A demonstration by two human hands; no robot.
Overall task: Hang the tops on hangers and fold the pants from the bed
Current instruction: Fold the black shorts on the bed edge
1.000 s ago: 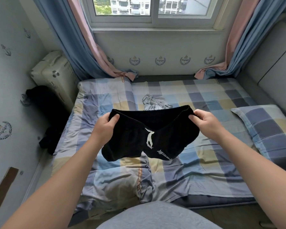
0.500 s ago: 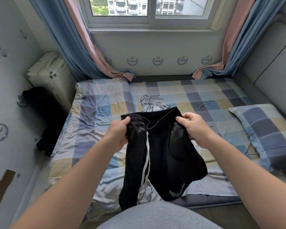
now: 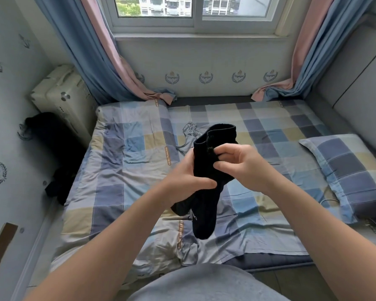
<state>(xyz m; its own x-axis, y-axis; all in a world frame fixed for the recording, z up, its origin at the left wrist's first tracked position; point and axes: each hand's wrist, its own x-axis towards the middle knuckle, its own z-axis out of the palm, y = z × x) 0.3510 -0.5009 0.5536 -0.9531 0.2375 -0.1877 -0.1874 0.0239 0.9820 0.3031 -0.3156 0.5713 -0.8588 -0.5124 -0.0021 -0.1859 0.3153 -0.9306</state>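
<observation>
Both hands hold the black shorts, bunched lengthwise: the left hand curls round their middle, the right hand pinches the waistband edge. They hang above the checked bed, in front of a crumpled grey garment.

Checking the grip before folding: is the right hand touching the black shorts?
Touching. The head view shows the right hand pinching the black shorts between its curled fingers and thumb.
</observation>
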